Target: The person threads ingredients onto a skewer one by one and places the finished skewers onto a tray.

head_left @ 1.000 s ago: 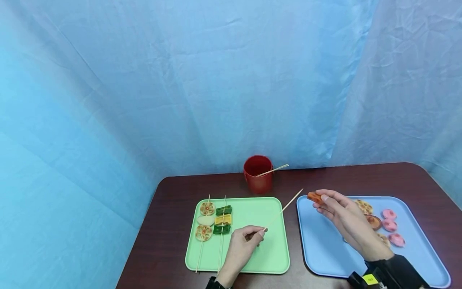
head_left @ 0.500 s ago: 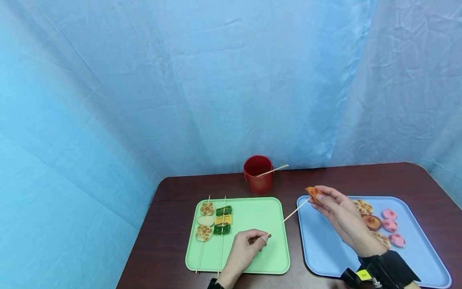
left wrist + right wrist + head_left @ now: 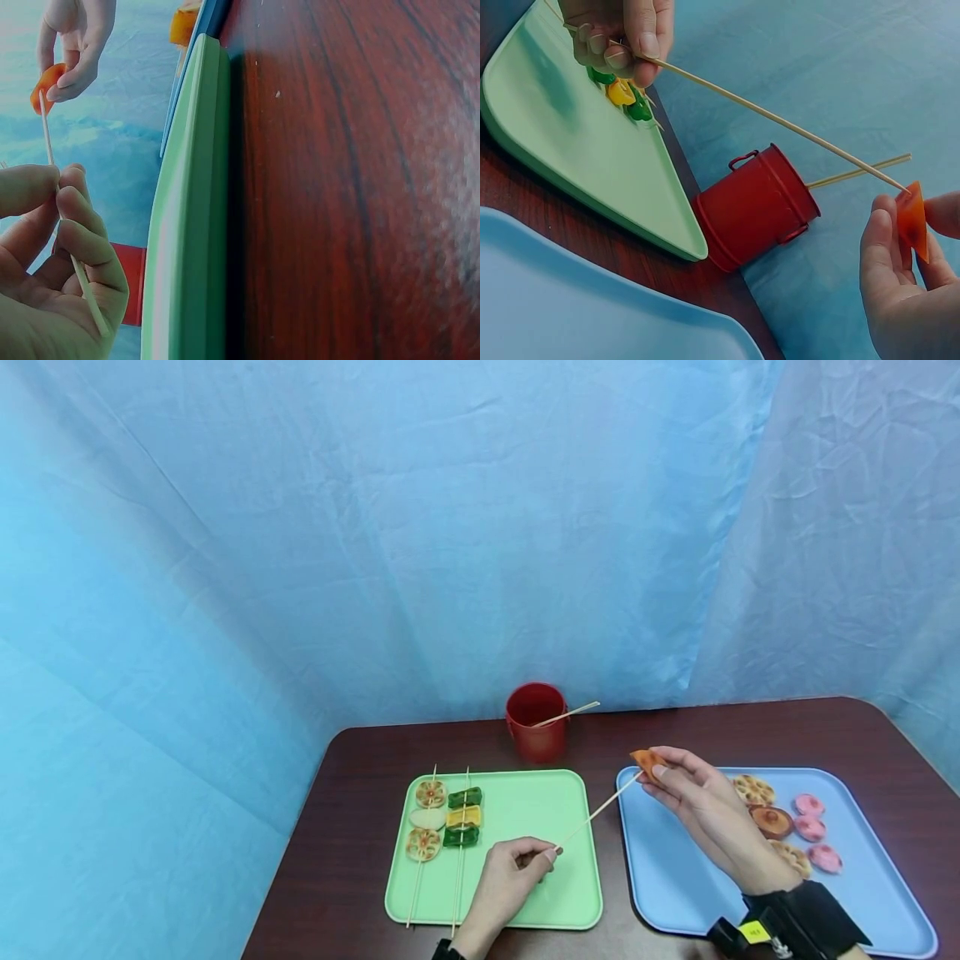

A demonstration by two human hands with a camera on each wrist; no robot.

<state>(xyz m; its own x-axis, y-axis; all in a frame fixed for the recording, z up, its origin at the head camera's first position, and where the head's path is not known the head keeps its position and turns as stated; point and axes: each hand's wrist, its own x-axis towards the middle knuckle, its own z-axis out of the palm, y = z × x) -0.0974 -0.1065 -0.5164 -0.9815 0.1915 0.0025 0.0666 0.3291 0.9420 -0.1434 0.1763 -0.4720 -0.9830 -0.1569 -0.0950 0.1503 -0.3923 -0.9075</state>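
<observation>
Over the green tray (image 3: pixel 558 893), my left hand (image 3: pixel 512 878) pinches a bamboo skewer (image 3: pixel 603 807) between thumb and fingers. Its bare shaft slants up to the right. My right hand (image 3: pixel 708 814), above the blue tray's left part, pinches a thin orange food piece (image 3: pixel 645 763) by its edges. In the right wrist view, the skewer's point meets the flat face of the orange piece (image 3: pixel 911 223); how deep it sits I cannot tell. The skewer's back end lies across the left palm (image 3: pixel 82 300) in the left wrist view.
On the green tray lie a skewer of lotus root slices (image 3: pixel 423 843) with a white slice, and one of green and yellow pieces (image 3: pixel 463 815). The blue tray (image 3: pixel 675 893) bears pink pieces (image 3: pixel 810 828) and a brown round (image 3: pixel 771 822). Behind stands a red bucket (image 3: pixel 537 739) with skewers.
The orange piece has turned its flat face toward the skewer, and the skewer's tip now touches it. My left hand has shifted slightly right, the right hand slightly left.
</observation>
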